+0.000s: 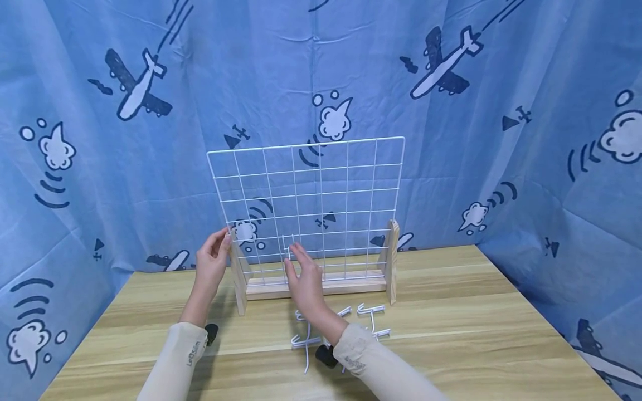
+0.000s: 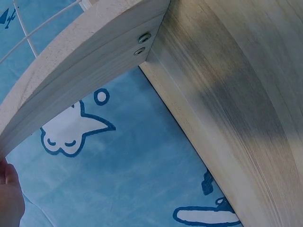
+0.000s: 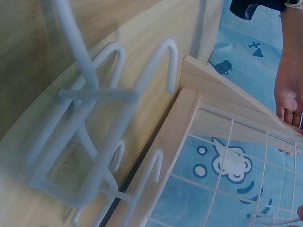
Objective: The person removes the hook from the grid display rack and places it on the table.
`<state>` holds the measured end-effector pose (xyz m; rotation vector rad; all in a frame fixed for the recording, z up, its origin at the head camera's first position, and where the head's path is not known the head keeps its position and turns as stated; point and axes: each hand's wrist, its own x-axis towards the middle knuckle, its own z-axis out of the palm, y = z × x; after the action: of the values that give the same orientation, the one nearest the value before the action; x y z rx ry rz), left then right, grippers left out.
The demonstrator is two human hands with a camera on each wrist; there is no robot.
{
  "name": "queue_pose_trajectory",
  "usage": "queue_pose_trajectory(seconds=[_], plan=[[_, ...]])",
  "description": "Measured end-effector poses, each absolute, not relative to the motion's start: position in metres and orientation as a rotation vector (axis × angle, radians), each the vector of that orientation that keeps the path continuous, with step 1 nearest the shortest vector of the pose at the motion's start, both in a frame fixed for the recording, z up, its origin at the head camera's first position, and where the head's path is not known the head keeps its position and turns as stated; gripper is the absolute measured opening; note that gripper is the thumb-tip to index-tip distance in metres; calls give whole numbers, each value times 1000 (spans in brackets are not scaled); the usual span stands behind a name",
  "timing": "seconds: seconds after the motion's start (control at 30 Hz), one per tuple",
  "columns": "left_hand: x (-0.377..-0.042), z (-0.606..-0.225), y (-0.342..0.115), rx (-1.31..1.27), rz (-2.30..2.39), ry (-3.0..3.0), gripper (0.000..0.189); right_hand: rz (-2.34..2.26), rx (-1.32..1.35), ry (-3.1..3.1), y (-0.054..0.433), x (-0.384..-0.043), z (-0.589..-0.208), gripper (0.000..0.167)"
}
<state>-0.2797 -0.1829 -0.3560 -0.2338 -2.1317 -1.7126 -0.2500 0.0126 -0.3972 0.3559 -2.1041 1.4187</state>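
A white wire grid panel (image 1: 306, 145) stands upright in a wooden stand (image 1: 351, 287). My left hand (image 1: 209, 264) grips the top of the stand's left side piece (image 1: 238, 284), thumb in front. In the left wrist view only some fingertips (image 2: 10, 191) show at that wood. With thumb and fingers, my right hand (image 1: 308, 284) pinches a white wire hook (image 1: 283, 244) against the lower left-middle of the grid. The hook's prongs point up beside the grid wires; whether they are hooked over one cannot be told. In the right wrist view that hook is mostly cut off.
Several loose white wire hooks (image 1: 371, 309) lie on the wooden table (image 1: 451, 334) in front of the stand, partly hidden under my right forearm. They look large and close in the right wrist view. A blue curtain (image 1: 281, 72) with airplane prints hangs behind the table and at both sides.
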Motion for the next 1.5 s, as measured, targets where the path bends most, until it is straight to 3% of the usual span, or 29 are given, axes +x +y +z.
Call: queue_pose_trajectory(seconds=[0.77, 1.03, 1.5], plan=[[-281, -357, -182, -226, -1726, -2117, 37, 1163, 407, -2008, 13, -259, -404, 24], [-303, -380, -192, -220, -1680, -2118, 43, 1132, 434, -1978, 15, -263, -401, 21], [-301, -380, -192, -226, -1683, -2126, 41, 1158, 463, -1935, 19, -263, -390, 18]])
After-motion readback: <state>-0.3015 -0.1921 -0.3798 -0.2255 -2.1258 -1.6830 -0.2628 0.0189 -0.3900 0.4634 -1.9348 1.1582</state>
